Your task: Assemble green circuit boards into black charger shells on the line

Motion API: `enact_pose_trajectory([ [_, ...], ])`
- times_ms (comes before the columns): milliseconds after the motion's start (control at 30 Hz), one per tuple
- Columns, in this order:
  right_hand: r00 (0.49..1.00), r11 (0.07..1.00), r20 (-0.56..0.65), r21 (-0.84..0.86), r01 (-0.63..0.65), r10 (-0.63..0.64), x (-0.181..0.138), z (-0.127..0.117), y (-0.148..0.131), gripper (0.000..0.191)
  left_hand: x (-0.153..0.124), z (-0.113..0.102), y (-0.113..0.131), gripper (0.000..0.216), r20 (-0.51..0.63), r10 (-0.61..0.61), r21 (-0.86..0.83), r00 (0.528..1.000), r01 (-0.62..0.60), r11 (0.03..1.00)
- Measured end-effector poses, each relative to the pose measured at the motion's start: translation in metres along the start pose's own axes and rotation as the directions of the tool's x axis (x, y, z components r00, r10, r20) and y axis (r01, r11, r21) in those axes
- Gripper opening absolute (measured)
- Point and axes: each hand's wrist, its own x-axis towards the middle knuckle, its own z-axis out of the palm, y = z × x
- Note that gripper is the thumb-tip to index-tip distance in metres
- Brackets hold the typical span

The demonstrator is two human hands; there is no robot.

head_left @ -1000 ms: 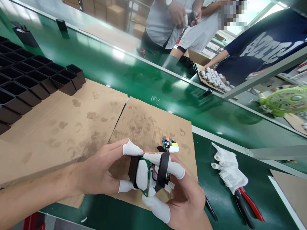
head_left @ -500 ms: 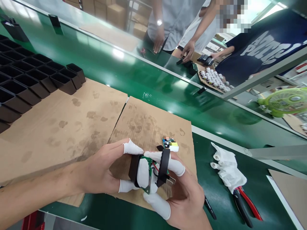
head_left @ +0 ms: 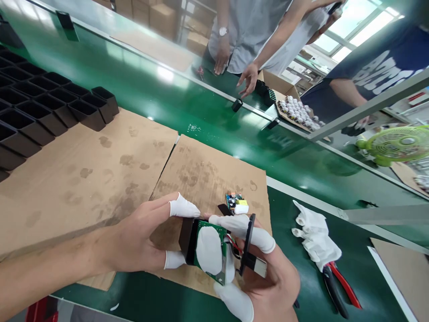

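My left hand (head_left: 150, 235), white finger cots on its thumb and finger, is closed round a black plastic housing (head_left: 187, 241). A green circuit board (head_left: 223, 230) with a thick white patch on its face stands partly out of the housing's open end. My right hand (head_left: 264, 273), also in finger cots, grips the board's outer end and the black end cap (head_left: 248, 246). Red and black wires run between board and cap, and flat metal prongs stick out of the cap. Behind my right fingers, a loose circuit board (head_left: 236, 202) with yellow and white parts lies on the cardboard (head_left: 204, 165).
Rows of black open-topped housings (head_left: 50, 105) stand on the left. Right of the cardboard lie a white glove (head_left: 317, 232) and red-and-black pliers (head_left: 338, 286). Across the green belt (head_left: 140, 80), co-workers stand by a tray of white-topped parts (head_left: 300, 112). A green fan (head_left: 398, 143) is at the far right.
My right hand has moved right with the end cap, and more of the circuit board shows outside the housing. Across the belt, a co-worker's hand has reached forward above a small black piece.
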Motion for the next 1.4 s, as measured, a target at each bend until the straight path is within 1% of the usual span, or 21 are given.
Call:
enact_pose_trajectory([
  [133,1.0,0.998,0.0,-0.058,0.026,-0.026,-0.001,-0.002,0.0,0.069,-0.002,0.0,-0.001,0.066,0.003,-0.014,0.009,1.0,0.014,1.0],
  [233,1.0,0.994,0.013,-0.11,0.028,-0.027,0.0,-0.004,0.0,0.071,-0.003,-0.001,0.0,0.066,0.013,-0.025,0.025,1.0,0.025,0.999],
  [333,0.997,0.995,0.054,-0.08,0.055,-0.05,0.001,-0.004,0.0,0.073,-0.004,-0.001,0.0,0.065,0.015,-0.027,0.028,1.0,0.026,0.999],
  [400,0.996,0.997,0.07,-0.059,0.058,-0.054,0.001,-0.003,0.0,0.071,-0.003,-0.001,-0.001,0.066,0.014,-0.017,0.018,1.0,0.017,1.0],
  [600,1.0,0.996,0.028,-0.089,0.003,-0.001,-0.004,0.0,-0.001,0.069,-0.002,0.0,-0.002,0.064,0.01,-0.004,-0.011,1.0,0.004,1.0],
  [767,0.999,0.994,0.044,-0.106,-0.009,0.014,-0.003,0.0,-0.002,0.066,0.0,0.0,0.0,0.063,0.0,0.015,-0.008,1.0,-0.015,1.0],
  [967,0.997,0.995,0.071,-0.098,-0.003,0.01,0.001,0.001,-0.004,0.064,-0.002,0.0,0.0,0.063,0.001,0.004,0.006,1.0,-0.004,1.0],
  [1233,0.996,0.996,0.084,-0.093,-0.003,0.011,0.003,0.001,-0.004,0.059,-0.002,0.0,0.0,0.058,0.0,-0.003,0.003,1.0,0.003,1.0],
  [1400,0.997,0.995,0.072,-0.097,-0.023,0.03,0.006,0.003,-0.007,0.057,0.0,-0.001,0.001,0.057,-0.001,-0.003,0.016,1.0,0.003,1.0],
])
